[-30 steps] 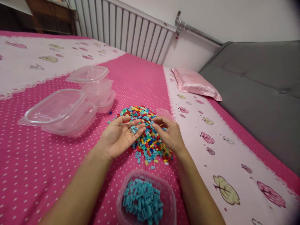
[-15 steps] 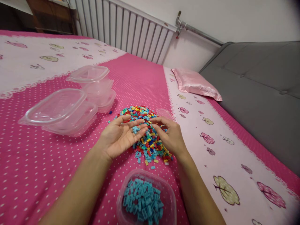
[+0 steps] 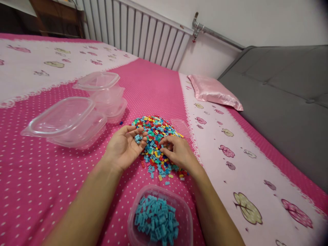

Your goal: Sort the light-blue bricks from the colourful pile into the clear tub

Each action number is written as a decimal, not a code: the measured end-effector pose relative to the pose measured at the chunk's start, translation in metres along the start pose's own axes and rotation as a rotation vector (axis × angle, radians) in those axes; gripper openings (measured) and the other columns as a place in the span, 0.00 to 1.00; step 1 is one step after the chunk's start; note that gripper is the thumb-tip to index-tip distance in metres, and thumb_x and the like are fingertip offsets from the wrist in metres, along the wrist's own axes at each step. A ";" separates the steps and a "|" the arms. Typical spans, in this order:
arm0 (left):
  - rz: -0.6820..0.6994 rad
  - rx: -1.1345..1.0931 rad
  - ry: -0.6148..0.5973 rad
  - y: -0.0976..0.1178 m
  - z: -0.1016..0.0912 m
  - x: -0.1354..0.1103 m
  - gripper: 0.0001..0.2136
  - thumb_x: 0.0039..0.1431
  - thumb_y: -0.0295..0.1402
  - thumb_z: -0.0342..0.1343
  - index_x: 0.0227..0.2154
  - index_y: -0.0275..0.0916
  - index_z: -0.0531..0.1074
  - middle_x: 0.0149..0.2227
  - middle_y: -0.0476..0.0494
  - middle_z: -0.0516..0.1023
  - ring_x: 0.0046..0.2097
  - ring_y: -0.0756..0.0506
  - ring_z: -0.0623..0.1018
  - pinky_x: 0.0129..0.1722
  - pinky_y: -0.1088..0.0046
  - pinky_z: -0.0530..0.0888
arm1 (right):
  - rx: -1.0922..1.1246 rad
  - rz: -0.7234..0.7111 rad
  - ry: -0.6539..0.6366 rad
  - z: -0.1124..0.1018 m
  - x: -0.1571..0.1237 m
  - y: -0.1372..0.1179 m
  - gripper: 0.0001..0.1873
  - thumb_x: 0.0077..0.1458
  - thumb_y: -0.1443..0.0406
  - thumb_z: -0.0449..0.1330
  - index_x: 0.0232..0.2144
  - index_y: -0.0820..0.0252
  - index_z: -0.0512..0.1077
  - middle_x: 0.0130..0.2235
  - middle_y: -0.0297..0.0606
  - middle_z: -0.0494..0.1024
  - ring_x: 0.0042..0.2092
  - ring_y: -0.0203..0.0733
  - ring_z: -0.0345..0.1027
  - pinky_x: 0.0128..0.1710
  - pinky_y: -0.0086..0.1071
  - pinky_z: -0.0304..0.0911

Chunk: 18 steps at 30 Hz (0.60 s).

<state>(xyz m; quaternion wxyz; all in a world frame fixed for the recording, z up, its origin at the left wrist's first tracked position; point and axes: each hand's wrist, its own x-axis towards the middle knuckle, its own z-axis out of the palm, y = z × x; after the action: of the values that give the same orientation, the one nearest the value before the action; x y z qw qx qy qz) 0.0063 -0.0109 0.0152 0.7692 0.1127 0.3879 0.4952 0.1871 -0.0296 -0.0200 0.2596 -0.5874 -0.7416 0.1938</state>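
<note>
My left hand (image 3: 125,145) is palm up with fingers curled, cradling a few light-blue toy bricks (image 3: 138,138). It hovers at the left side of a heap of mixed toy bricks (image 3: 153,124) in red, yellow, blue and green. Over the heap's middle, my right hand (image 3: 176,150) is closed in a pinch, with a small blue toy brick (image 3: 162,147) at its fingertips. Nearest to me stands a clear plastic tub (image 3: 186,218), partly filled with light-blue toy bricks (image 3: 156,218).
Stacked clear tubs (image 3: 77,126) stand on the left, with more clear tubs (image 3: 110,99) behind them. A transparent lid (image 3: 180,127) lies beyond the heap. A pink pillow (image 3: 215,92) rests near the grey headboard (image 3: 279,89). Behind the bed is a white radiator (image 3: 138,32).
My left hand has drawn back to the left with its bricks, its fingers curling more. The right hand has come down onto the heap, slightly left and nearer to me.
</note>
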 end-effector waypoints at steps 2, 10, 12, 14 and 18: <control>-0.001 0.007 0.000 0.000 0.000 0.000 0.09 0.58 0.25 0.42 0.28 0.31 0.67 0.26 0.41 0.69 0.25 0.51 0.71 0.23 0.80 0.73 | 0.012 0.015 0.002 0.000 0.001 0.000 0.07 0.49 0.70 0.61 0.33 0.59 0.75 0.29 0.33 0.76 0.29 0.35 0.67 0.32 0.29 0.59; -0.015 0.014 -0.022 -0.002 -0.001 0.000 0.09 0.59 0.26 0.43 0.28 0.31 0.67 0.25 0.42 0.70 0.23 0.51 0.72 0.22 0.79 0.73 | -0.079 0.159 0.102 -0.013 -0.001 0.004 0.08 0.49 0.70 0.59 0.32 0.58 0.76 0.26 0.32 0.75 0.27 0.35 0.66 0.31 0.30 0.58; -0.018 0.018 -0.028 -0.003 -0.001 0.001 0.09 0.59 0.26 0.43 0.29 0.30 0.67 0.25 0.42 0.71 0.23 0.51 0.72 0.22 0.79 0.73 | -0.099 0.177 0.139 -0.016 -0.001 0.007 0.08 0.48 0.70 0.59 0.32 0.58 0.76 0.24 0.31 0.74 0.26 0.36 0.66 0.31 0.30 0.58; -0.018 0.025 -0.036 -0.004 0.000 0.000 0.09 0.59 0.26 0.43 0.29 0.31 0.68 0.25 0.41 0.71 0.24 0.50 0.73 0.22 0.79 0.74 | -0.079 0.165 0.169 -0.018 -0.001 0.009 0.08 0.48 0.70 0.59 0.32 0.58 0.76 0.24 0.31 0.75 0.25 0.35 0.65 0.30 0.30 0.58; -0.043 0.032 -0.069 -0.005 0.001 0.000 0.09 0.59 0.26 0.43 0.30 0.30 0.69 0.27 0.38 0.74 0.27 0.48 0.76 0.27 0.77 0.77 | 0.063 0.057 0.215 -0.018 0.000 0.006 0.07 0.49 0.69 0.60 0.33 0.59 0.75 0.29 0.32 0.77 0.26 0.34 0.66 0.30 0.29 0.59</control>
<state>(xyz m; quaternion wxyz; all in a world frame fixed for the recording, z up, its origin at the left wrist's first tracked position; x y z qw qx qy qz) 0.0102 -0.0134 0.0134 0.7907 0.1337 0.3715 0.4678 0.2027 -0.0288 -0.0088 0.3504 -0.6173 -0.6859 0.1604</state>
